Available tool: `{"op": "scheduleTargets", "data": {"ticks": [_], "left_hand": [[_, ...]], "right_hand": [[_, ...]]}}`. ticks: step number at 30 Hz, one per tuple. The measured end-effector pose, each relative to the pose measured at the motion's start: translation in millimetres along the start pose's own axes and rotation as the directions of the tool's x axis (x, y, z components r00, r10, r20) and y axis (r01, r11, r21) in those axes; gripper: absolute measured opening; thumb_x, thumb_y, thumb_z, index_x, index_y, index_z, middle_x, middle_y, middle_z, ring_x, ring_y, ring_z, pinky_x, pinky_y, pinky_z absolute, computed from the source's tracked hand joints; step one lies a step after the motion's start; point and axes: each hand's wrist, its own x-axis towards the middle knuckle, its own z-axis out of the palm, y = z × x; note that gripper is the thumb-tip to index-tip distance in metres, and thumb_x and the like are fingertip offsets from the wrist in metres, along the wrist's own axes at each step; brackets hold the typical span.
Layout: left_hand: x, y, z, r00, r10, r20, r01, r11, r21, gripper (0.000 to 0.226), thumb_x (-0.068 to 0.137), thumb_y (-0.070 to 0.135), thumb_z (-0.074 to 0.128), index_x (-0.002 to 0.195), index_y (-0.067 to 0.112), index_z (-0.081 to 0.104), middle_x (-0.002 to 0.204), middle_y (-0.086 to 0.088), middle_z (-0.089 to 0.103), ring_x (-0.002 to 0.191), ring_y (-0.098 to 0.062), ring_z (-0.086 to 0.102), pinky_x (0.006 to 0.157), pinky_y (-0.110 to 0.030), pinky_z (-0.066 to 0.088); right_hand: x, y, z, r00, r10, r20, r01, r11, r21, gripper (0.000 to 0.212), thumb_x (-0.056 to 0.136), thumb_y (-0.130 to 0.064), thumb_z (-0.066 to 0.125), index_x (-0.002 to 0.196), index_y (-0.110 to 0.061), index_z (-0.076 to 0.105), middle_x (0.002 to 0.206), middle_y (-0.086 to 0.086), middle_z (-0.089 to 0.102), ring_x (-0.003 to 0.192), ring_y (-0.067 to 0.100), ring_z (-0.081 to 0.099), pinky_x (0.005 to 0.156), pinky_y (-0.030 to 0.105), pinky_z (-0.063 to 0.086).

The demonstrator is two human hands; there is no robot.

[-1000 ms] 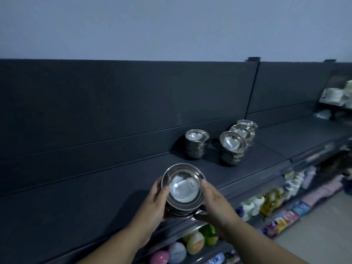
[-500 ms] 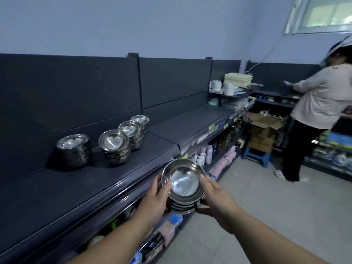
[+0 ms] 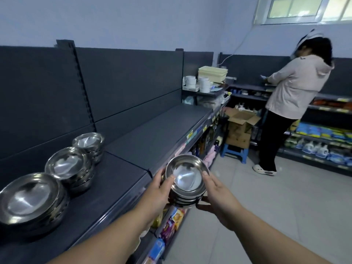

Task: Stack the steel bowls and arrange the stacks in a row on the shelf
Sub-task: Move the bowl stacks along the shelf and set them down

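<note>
I hold a stack of steel bowls (image 3: pixel 186 181) in both hands, in the air just off the front edge of the dark shelf (image 3: pixel 118 180). My left hand (image 3: pixel 159 189) grips its left side with the thumb over the rim. My right hand (image 3: pixel 215 195) grips the right side and reaches under the bottom. Three more bowl stacks stand in a row on the shelf to the left: a near stack (image 3: pixel 30 199), a middle stack (image 3: pixel 70 166) and a far stack (image 3: pixel 89 143).
The shelf runs on to the right as a bare section (image 3: pixel 162 128). White cups (image 3: pixel 198 83) and a tray sit at its far end. Packaged goods fill lower shelves (image 3: pixel 169 223). A person (image 3: pixel 291 96) stands by an open cardboard box (image 3: pixel 240 128) on a blue stool.
The view has swung right along the shelf, so the row of stacks now lies at my left. Both hands still hold the stack, now off the shelf's front edge.
</note>
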Motion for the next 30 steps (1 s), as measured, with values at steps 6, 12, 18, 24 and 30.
{"op": "scheduleTargets", "data": {"ticks": [6,12,18,24,30], "left_hand": [[104,13,19,0.998,-0.034,0.056,0.036,0.999,-0.037,0.056,0.076,0.065,0.052,0.129,0.055,0.039,0.131,0.003,0.058,0.117,-0.021,0.057,0.096,-0.047,0.051],[207,25,62,1.000,-0.016,0.012,0.017,0.997,-0.078,0.033,0.093,0.046,0.049,0.125,0.050,0.041,0.117,0.010,0.062,0.101,-0.010,0.062,0.075,-0.029,0.055],[317,57,124,0.997,-0.042,-0.059,0.034,0.989,-0.141,0.028,0.094,0.044,0.050,0.121,0.046,0.046,0.103,0.015,0.067,0.093,-0.006,0.067,0.079,-0.036,0.059],[407,92,164,0.991,-0.069,-0.116,0.044,0.978,-0.206,0.020,0.094,0.039,0.052,0.112,0.047,0.049,0.099,0.017,0.065,0.086,0.002,0.065,0.064,-0.021,0.055],[499,105,154,0.985,-0.074,-0.158,0.034,0.970,-0.242,0.026,0.094,0.038,0.053,0.118,0.045,0.045,0.104,0.015,0.063,0.090,-0.002,0.065,0.060,-0.019,0.055]], "right_hand": [[94,-20,-24,0.999,0.002,-0.033,-0.002,1.000,0.001,0.019,0.095,-0.053,0.046,0.103,-0.043,0.060,0.117,-0.009,0.063,0.107,0.021,0.063,0.075,0.035,0.059],[203,-33,-72,1.000,-0.006,-0.026,0.006,1.000,-0.025,0.037,0.089,-0.064,0.048,0.118,-0.045,0.057,0.128,-0.006,0.060,0.114,0.023,0.060,0.077,0.036,0.059],[319,-74,-141,0.998,-0.012,0.059,0.015,0.999,-0.046,0.028,0.092,-0.058,0.047,0.116,-0.045,0.056,0.127,-0.001,0.061,0.113,0.024,0.061,0.086,0.042,0.059],[427,-114,-185,0.990,0.001,0.144,0.014,0.995,-0.104,0.032,0.090,-0.061,0.048,0.115,-0.044,0.058,0.120,-0.004,0.065,0.107,0.023,0.065,0.080,0.040,0.060],[527,-145,-178,0.976,-0.027,0.216,0.049,0.994,-0.097,0.040,0.091,-0.060,0.049,0.121,-0.037,0.059,0.116,-0.001,0.069,0.099,0.021,0.070,0.074,0.038,0.061]]}}
